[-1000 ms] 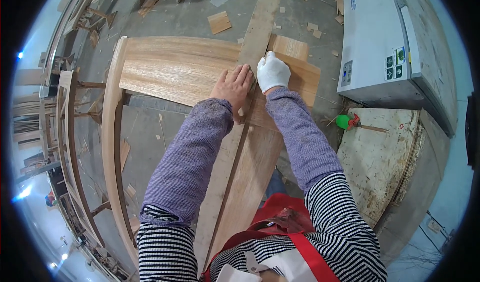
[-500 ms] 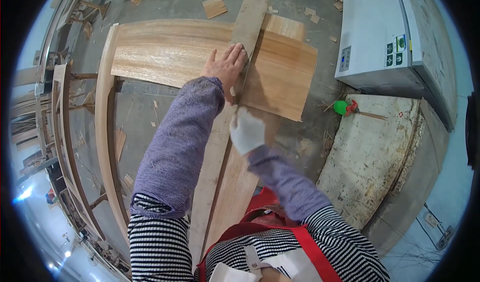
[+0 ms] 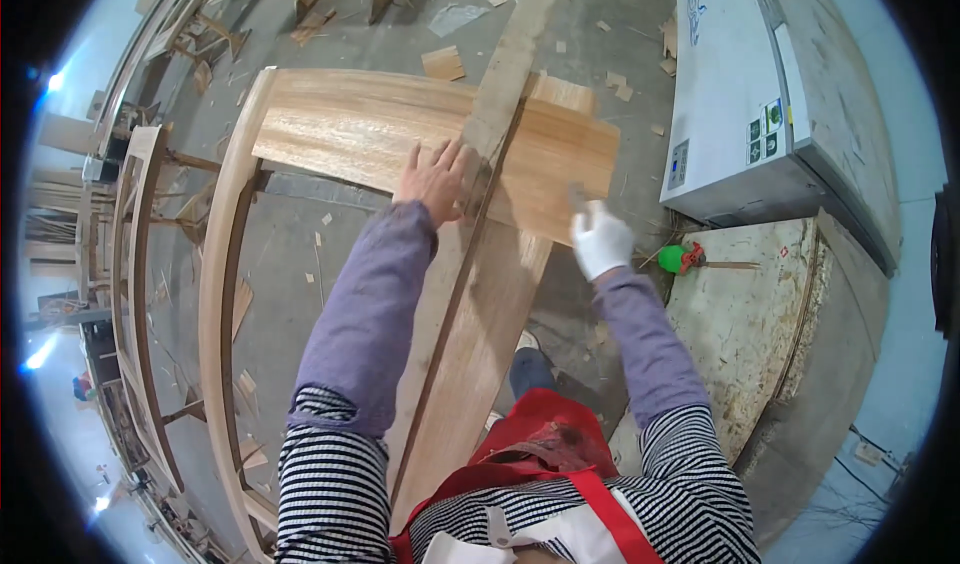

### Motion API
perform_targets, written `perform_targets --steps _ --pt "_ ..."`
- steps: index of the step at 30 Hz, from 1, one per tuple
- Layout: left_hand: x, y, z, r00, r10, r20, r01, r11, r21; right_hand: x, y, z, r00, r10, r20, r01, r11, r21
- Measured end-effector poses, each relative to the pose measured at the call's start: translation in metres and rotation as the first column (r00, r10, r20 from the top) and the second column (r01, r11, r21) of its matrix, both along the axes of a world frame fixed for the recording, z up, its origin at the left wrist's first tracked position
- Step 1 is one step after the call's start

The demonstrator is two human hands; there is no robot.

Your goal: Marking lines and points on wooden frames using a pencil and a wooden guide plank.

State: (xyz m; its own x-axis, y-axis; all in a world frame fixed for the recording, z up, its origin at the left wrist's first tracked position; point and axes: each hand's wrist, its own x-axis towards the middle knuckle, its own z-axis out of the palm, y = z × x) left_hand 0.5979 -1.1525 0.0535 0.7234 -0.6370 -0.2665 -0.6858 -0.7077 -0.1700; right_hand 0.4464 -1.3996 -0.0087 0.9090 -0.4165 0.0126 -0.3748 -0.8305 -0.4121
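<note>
My bare left hand [image 3: 437, 186] presses down, fingers spread, on a long straight wooden board [image 3: 515, 59] that runs lengthwise away from me. Under this board lies a thin, wide wood sheet [image 3: 335, 124], which sticks out on both sides. To the right, my white-gloved right hand [image 3: 602, 244] is closed round a small grey tool [image 3: 577, 199], its tip blurred above the near edge of the sheet's right part. The tool's exact kind does not show. Another wooden plank [image 3: 485, 319] lies beneath, along the right side of the straight board.
A curved wooden frame piece [image 3: 222, 264] stands at the left, joining the sheet's far-left end. A white chest freezer [image 3: 735, 74] and a worn, stained block [image 3: 740, 304] with a green-and-red object [image 3: 682, 258] stand at the right. Wood scraps [image 3: 443, 63] litter the floor.
My right hand has moved right, from beside the straight board to the sheet's right part. My left hand stays pressed on the board. The whole view has shifted slightly.
</note>
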Motion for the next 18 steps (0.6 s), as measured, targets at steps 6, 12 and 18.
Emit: perform_targets --steps 6,12,18 --pt "-0.211 0.145 -0.022 0.984 0.143 -0.106 -0.172 0.912 -0.373 -0.203 -0.101 -0.102 0.863 -0.255 -0.437 0.238 0.967 -0.095" --pt "-0.491 0.313 -0.004 0.821 0.522 -0.232 -0.565 0.684 -0.461 -0.483 -0.026 -0.176 0.638 -0.382 -0.669 0.686 0.677 0.268" --pt "-0.779 0.494 0.000 0.620 0.769 -0.158 -0.754 0.527 -0.392 -0.621 0.091 -0.135 0.766 -0.196 -0.612 0.568 0.653 0.501"
